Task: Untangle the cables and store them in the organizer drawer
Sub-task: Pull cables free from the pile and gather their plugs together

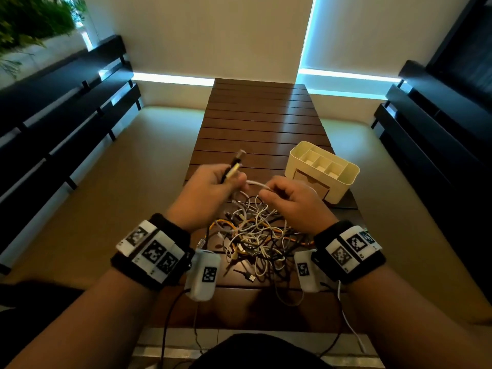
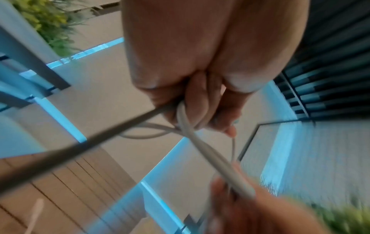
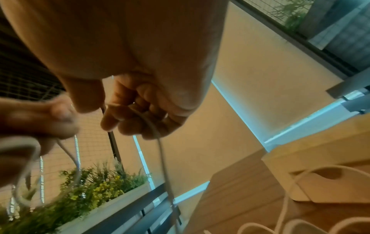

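Both your hands pinch one white cable (image 1: 257,184) above the tangle (image 1: 255,235) on the worktop (image 1: 255,115): left hand (image 1: 210,193), right hand (image 1: 290,201). Your organizer (image 1: 343,182) stands beside them, drawer (image 1: 310,186) closed, its top compartments bare.

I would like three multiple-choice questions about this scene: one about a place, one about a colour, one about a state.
1. Where does the cream plastic organizer stand relative to the tangled pile of cables?
A. far right
B. near left
C. on top of it

2. What colour is the cable stretched between both hands?
A. red
B. white
C. green

3. The organizer's wooden drawer is:
A. removed
B. fully pulled out
C. closed

Key: 1 A, it sits beyond the pile on the right. 2 B, a white strand links the left hand and right hand. 3 C, its front lies flush.
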`<state>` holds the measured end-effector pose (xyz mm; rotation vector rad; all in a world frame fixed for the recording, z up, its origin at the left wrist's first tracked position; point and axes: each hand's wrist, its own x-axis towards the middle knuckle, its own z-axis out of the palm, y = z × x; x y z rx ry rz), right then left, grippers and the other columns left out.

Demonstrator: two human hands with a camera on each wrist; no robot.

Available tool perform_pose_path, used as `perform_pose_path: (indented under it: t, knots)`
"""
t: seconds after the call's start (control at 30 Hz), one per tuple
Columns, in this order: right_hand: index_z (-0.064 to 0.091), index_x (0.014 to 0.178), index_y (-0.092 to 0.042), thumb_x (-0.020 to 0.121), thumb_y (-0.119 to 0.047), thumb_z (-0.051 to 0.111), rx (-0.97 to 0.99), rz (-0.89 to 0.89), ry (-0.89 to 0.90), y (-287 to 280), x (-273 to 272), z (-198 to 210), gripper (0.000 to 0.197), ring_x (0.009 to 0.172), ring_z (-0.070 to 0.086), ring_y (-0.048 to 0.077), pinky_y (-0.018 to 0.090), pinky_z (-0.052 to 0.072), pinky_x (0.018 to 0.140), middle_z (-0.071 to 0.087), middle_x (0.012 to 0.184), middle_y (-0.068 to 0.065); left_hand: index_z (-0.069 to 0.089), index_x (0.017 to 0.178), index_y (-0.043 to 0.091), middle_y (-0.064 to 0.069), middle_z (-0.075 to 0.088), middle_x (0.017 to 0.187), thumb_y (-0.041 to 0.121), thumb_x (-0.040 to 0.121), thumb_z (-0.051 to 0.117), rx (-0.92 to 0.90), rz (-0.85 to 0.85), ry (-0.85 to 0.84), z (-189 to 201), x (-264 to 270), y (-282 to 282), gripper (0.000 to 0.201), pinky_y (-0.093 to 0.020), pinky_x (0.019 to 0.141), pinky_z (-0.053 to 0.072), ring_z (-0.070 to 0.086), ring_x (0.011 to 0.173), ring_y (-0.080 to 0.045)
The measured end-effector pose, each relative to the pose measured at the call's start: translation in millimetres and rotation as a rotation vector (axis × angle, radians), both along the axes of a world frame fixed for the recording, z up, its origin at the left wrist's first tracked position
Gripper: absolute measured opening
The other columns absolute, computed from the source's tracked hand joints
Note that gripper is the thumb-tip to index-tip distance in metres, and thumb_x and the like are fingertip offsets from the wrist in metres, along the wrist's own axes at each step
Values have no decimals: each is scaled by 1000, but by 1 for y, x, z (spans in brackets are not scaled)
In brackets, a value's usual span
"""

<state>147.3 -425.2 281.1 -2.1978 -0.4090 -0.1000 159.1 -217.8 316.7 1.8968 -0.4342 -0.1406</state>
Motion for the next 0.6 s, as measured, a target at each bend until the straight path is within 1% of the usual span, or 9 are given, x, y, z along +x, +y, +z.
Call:
perform_pose_path:
  t: [0.07, 0.13, 0.2, 0.27, 0.33, 0.4, 0.47, 0.53, 0.6]
  knots:
    - [65, 90, -27, 99, -30, 55, 76, -63, 74, -5, -1, -8, 14, 75, 61, 21, 32, 52, 70, 64, 79, 3, 64, 83, 5, 10, 47, 49, 18, 101, 50, -155, 36, 56, 10, 1, 9, 26, -13, 40, 30, 36, 38, 0]
    - [65, 87, -29, 100, -30, 54, 145, -117, 116, -8, -1, -10, 17, 80, 62, 24, 38, 53, 75, 63, 78, -1, 65, 82, 8, 6, 50, 54, 20, 101, 51, -128, 48, 64, 9, 3, 17, 27, -15, 41, 31, 37, 39, -3]
    - [65, 87, -28, 100, -29, 54, 164, -161, 111, -9, 1, -8, 17, 75, 61, 14, 29, 52, 71, 61, 75, -7, 69, 83, 13, 1, 62, 61, 23, 100, 54, 82, 40, 52, -3, 3, 21, 25, -17, 49, 39, 51, 46, -11]
    - [66, 87, -27, 99, -28, 56, 92, -161, 64, -9, 3, -3, 15, 68, 56, 5, 15, 45, 64, 60, 75, -7, 74, 84, 19, 6, 71, 70, 28, 98, 58, 272, 14, 80, -18, 2, 22, 23, -29, 62, 47, 60, 64, -18]
    - [65, 88, -27, 99, -27, 57, -33, -94, 37, -6, 5, 1, 13, 67, 53, 1, 8, 41, 58, 60, 75, -7, 76, 87, 24, 5, 73, 77, 35, 97, 59, 305, -11, 120, -26, 0, 21, 23, -42, 68, 50, 63, 69, -23]
    - [66, 88, -28, 98, -27, 60, -144, -19, 27, 1, 6, 2, 11, 68, 54, -3, 7, 40, 58, 60, 75, -11, 76, 92, 24, -7, 75, 87, 39, 98, 58, 246, -24, 118, -26, -2, 14, 24, -52, 78, 53, 68, 83, -35]
    - [69, 89, -20, 96, -25, 62, -167, 22, -16, 7, 8, 0, 11, 71, 55, -4, 7, 41, 62, 59, 77, -13, 75, 90, 22, -15, 73, 88, 36, 99, 58, 223, -42, 75, -21, -3, 5, 24, -56, 79, 52, 66, 86, -41]
    - [71, 92, -15, 96, -24, 63, -139, 14, -57, 10, 9, 1, 12, 72, 55, -3, 7, 41, 63, 60, 78, -12, 72, 85, 20, -12, 71, 81, 31, 100, 57, 244, -51, 40, -15, -3, -2, 24, -53, 72, 52, 64, 79, -40]
    - [70, 93, -15, 97, -24, 62, -101, 2, -86, 10, 8, 5, 13, 68, 54, -1, 8, 41, 60, 60, 76, -11, 70, 84, 17, -8, 67, 74, 28, 100, 56, 225, -43, 25, -12, -1, -3, 24, -48, 65, 49, 58, 67, -36]
